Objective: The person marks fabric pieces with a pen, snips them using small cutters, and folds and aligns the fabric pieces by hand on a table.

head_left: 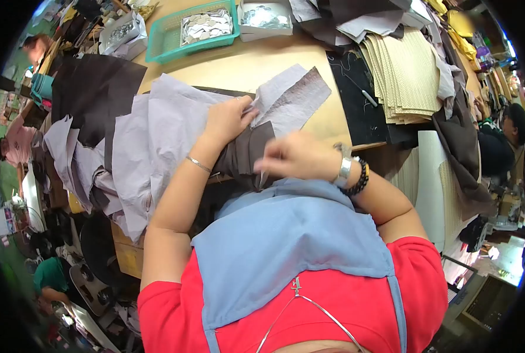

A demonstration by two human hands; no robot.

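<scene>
My left hand (232, 119) has its fingers curled onto a folded piece of dark brown, leather-like material (242, 152) at the table's near edge. Its fingertips also lie close to a pale grey sheet (292, 100) that spreads out beyond them. Just right of the folded piece is my right hand (301, 156), bent at the fingers and blurred by motion. Its fingertips are at the right edge of the brown piece; whether they pinch it is unclear. Large grey-backed sheets (165, 123) lie under and left of my left forearm.
A teal basket (156, 50) holds a white box of small pale pieces. Beside it stands another white box (266, 32). On the right are a stack of cream quilted sheets (401, 73) and a thin tool (365, 94) on black material. Other people sit at both sides.
</scene>
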